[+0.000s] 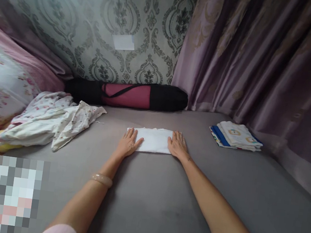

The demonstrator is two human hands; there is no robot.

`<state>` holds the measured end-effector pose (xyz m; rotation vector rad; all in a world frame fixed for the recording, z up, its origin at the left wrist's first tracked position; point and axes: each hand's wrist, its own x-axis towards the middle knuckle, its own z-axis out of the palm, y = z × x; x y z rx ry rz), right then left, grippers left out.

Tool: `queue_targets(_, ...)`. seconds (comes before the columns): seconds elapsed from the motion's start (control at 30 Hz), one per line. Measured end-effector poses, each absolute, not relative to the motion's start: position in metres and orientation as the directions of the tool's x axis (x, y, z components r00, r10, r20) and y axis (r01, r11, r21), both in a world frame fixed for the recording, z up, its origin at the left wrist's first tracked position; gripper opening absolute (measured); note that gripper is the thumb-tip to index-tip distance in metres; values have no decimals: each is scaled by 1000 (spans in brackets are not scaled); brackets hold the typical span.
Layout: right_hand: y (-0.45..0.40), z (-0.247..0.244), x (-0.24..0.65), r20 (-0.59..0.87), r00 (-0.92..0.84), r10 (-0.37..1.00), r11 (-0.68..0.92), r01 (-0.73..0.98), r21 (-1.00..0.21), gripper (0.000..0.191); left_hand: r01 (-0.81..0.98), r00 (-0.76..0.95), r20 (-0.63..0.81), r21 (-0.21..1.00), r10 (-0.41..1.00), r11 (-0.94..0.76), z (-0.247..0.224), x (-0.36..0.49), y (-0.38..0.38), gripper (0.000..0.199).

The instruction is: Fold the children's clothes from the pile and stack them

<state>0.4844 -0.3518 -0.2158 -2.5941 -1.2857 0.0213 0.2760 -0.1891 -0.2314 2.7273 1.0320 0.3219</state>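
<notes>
A white folded cloth (pixel 154 141) lies flat as a wide rectangle on the grey bed sheet (pixel 158 201). Over its left end rests my left hand (pixel 130 142), palm down, with the thumb stretched onto the cloth. My right hand (pixel 178 144) lies flat on the right end, fingers extended and pointing away from me. Both hands press on the fabric without gripping it. The cloth's far edge looks slightly uneven; its ends are partly hidden under my hands.
To the right sits a stack of folded clothes (pixel 237 135), white over blue. Crumpled patterned clothes (pixel 66 120) lie at left beside a floral pillow (pixel 2 85). A black and maroon long bag (pixel 129 94) runs along the wall, and purple curtains (pixel 224 53) hang at right.
</notes>
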Motion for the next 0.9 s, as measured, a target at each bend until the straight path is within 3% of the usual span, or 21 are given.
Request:
queue_targets(0.33,-354,-217,489,56,690,722,-660,711,-243,62,727,649,97,214,755,-652,-221,257,-204,63)
queue_targets(0.57,-373,-215,508,6,691,723,-674,708,-212,62,672,648,177,323,740,-666,-232,248,-197,56)
queue_targets(0.7,-377,-207,510,86,718,691,-698,693,-179,61,622,631,259,396,732,-676,-241,248,-187,54)
queue_targets(0.9,-354,-194,488,215,503,837,-479,864,-155,63,545,617,382,424,688,-724,-247,248,-182,50)
